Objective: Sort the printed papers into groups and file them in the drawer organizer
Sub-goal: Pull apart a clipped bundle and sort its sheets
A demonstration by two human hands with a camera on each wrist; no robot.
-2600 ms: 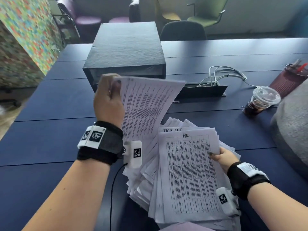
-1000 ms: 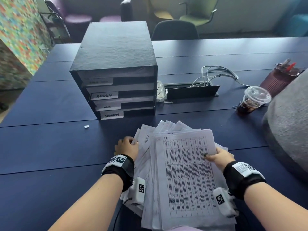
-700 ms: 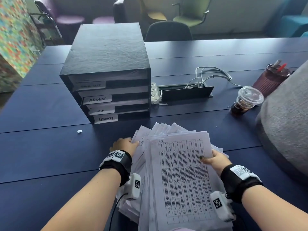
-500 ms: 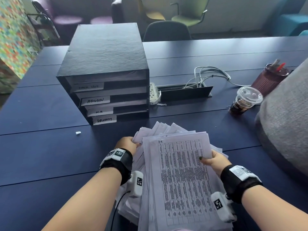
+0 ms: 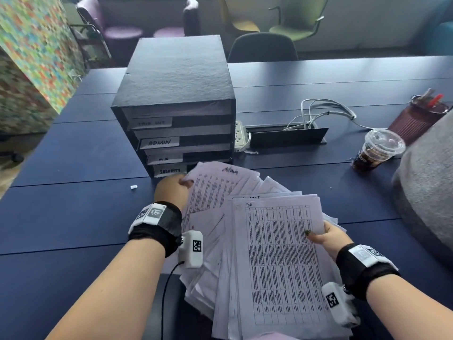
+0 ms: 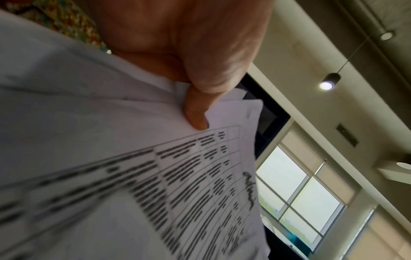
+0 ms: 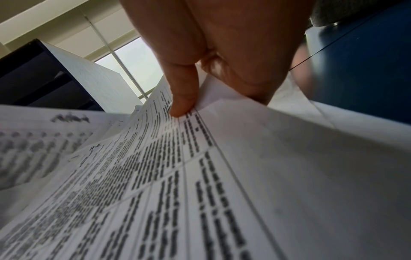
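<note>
**Both hands grip fanned papers in front of the organizer**

The left hand (image 5: pixel 172 191) pinches the far left corner of a printed sheet (image 5: pixel 215 190) with a handwritten word at its top edge, thumb on top in the left wrist view, lifting it off the fan. The right hand (image 5: pixel 327 238) holds the right edge of the stack of papers (image 5: pixel 277 261), thumb pressed on the top sheet, which bears a printed table and the handwritten mark "H.R". The papers spread like a fan between both forearms, above the dark blue table (image 5: pixel 73 217). Just beyond the left hand stands the black drawer organizer (image 5: pixel 176 94), its four slots labelled; "ADMIN" and "SECURITY" are legible. To the right sit a cable box (image 5: pixel 286 137), a lidded plastic cup (image 5: pixel 377 150) and a ribbed maroon tumbler (image 5: pixel 416 119).
</note>
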